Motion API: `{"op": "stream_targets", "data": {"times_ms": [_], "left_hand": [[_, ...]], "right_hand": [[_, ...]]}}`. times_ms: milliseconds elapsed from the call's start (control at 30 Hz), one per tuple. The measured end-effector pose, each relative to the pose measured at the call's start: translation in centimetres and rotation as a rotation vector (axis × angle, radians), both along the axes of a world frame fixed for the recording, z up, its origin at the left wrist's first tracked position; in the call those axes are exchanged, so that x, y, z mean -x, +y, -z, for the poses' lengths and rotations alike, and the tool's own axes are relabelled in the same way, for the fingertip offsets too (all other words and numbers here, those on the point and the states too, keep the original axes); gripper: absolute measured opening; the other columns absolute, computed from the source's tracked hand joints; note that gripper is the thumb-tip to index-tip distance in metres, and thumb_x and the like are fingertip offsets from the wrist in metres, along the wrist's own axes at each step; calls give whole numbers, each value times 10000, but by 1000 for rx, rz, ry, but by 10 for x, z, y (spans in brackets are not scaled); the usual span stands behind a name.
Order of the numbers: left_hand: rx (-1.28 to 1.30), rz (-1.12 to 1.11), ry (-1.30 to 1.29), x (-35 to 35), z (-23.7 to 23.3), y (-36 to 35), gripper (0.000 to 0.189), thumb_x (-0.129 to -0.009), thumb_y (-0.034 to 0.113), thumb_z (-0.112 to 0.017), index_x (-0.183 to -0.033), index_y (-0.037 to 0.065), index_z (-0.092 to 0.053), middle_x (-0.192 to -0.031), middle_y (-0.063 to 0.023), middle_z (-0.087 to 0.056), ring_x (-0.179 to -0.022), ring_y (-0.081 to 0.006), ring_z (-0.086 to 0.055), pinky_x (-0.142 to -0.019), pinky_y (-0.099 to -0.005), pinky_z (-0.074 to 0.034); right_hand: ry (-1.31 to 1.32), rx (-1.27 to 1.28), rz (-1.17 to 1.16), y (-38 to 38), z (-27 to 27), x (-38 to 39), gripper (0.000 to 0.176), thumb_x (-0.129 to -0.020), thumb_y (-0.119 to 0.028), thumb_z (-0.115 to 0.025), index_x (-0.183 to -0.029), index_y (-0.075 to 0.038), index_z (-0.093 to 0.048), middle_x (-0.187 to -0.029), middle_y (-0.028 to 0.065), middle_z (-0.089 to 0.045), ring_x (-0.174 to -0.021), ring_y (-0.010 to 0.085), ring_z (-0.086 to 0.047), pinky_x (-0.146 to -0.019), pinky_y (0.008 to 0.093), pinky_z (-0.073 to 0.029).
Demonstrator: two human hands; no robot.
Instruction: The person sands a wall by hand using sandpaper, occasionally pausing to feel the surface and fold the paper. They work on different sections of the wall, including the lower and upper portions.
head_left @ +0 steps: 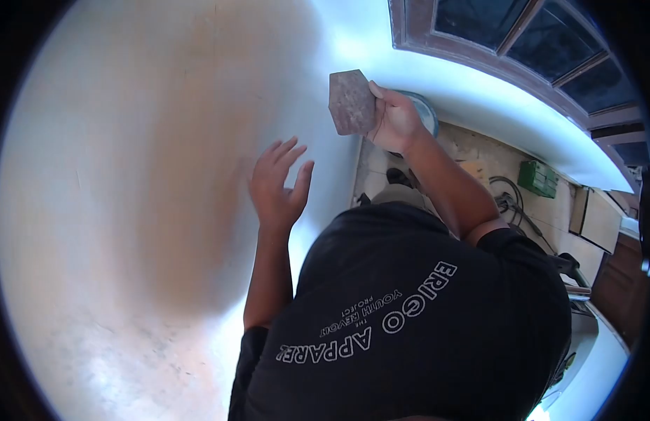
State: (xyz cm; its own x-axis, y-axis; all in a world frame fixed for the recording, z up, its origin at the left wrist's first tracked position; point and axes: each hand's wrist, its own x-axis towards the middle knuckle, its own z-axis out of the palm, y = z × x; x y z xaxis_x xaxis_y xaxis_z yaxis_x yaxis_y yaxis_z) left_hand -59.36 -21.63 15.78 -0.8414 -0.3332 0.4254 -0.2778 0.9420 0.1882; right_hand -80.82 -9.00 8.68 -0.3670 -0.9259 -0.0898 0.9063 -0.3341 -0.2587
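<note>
My right hand (394, 121) is raised in front of me, closed around one edge of a flat, dusty grey-brown piece with an angular outline (351, 103), which looks like folded sandpaper. The thumb lies along its edge and the broad, mottled face is in sight; the fingers behind it are mostly hidden. My left hand (277, 182) holds nothing. Its fingers are apart and slightly bent, close to the pale wall (199, 140) on my left.
Behind my right hand, a round bluish bucket (424, 112) is partly covered. A green box (538, 179) and dark coiled cables (507, 193) lie on the tiled floor at the right. Framed window panes (518, 31) are set into the wall at the upper right.
</note>
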Motion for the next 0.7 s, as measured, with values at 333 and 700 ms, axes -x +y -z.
{"op": "stream_targets", "data": {"times_ms": [333, 700], "left_hand": [[-1481, -158, 155, -30, 19, 39, 518, -1001, 410, -469, -1316, 4, -543, -1249, -146, -607, -1092, -259, -578, -936, -413, -438], [-1641, -264, 374, -59, 36, 53, 246, -955, 268, -595, -1079, 59, -637, -1026, -47, -657, -974, -188, -593, -878, -380, -454]], "right_hand": [[19, 41, -179, 31, -6, -82, 414, -1009, -317, -430, -1292, -22, -496, -1210, 98, -614, -1120, 222, -603, -1009, 425, -442], [128, -98, -400, 30, -6, -101, 479, -1005, -351, -420, -1366, -37, -423, -1329, 137, -539, -1209, 280, -547, -1034, 467, -413]]}}
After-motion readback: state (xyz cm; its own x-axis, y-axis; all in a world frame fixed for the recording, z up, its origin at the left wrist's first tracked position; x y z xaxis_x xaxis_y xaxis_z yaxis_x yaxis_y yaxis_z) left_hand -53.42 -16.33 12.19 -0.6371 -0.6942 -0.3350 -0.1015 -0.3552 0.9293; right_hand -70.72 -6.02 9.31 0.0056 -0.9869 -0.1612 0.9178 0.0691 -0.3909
